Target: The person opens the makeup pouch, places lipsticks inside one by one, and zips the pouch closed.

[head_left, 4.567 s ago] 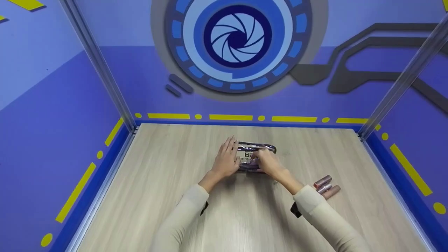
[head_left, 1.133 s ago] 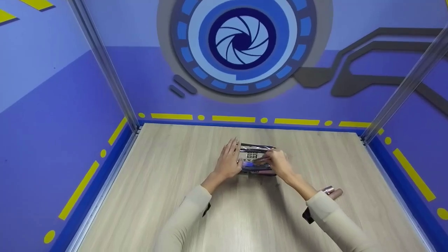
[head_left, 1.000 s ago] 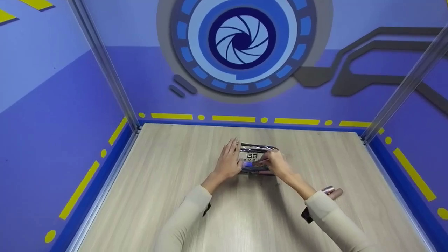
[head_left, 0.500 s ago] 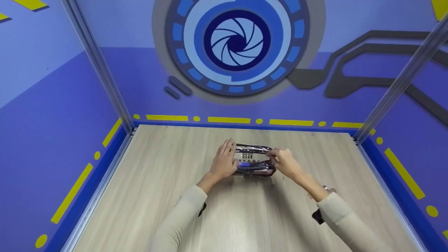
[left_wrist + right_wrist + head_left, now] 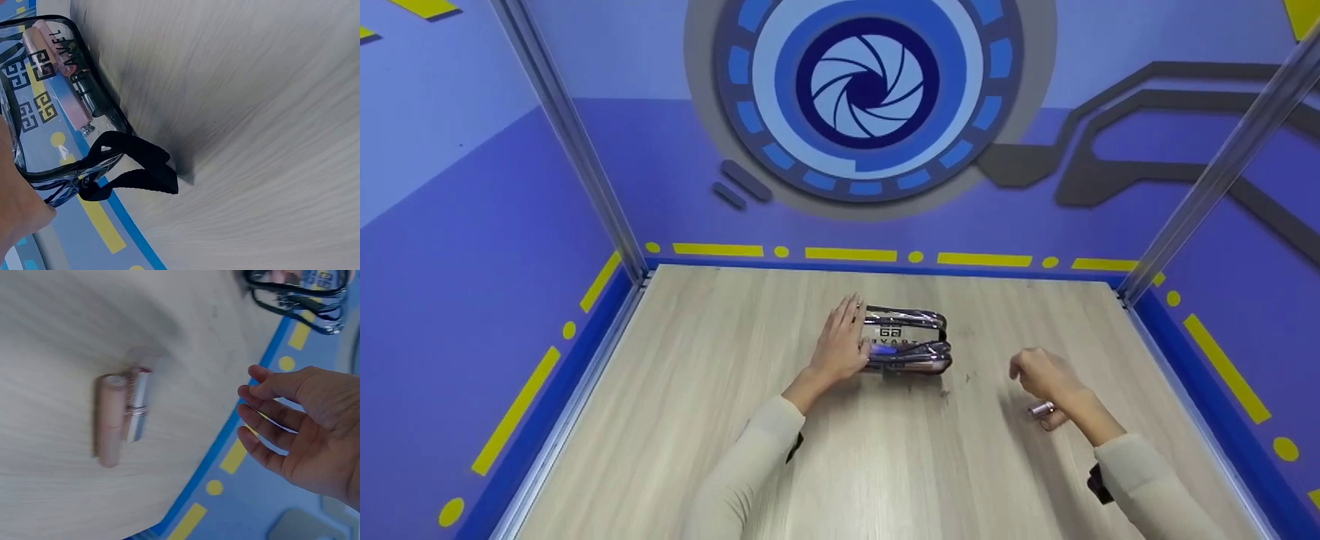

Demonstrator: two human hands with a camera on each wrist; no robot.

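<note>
A clear pouch with black trim and dark printed lettering (image 5: 904, 341) lies at the middle of the table. Pink tubes and a dark tube (image 5: 87, 95) show through its wall in the left wrist view, and a black loop strap (image 5: 140, 163) sticks out from its end. My left hand (image 5: 836, 345) rests against the pouch's left end, fingers straight. My right hand (image 5: 1046, 373) holds nothing, its fingers loosely bent. It hovers over a pinkish tube (image 5: 111, 419) and a silver-and-pink lipstick tube (image 5: 138, 404), which lie side by side on the table.
The wood-grain table (image 5: 720, 375) is bounded by blue-purple panels (image 5: 735, 217) at the back and both sides. Metal posts (image 5: 577, 150) rise at the back corners.
My right hand, earlier pinching a tube at the pouch, has let go and moved right, over the loose tubes. One fewer tube lies there than at first. My left hand has stayed on the pouch.
</note>
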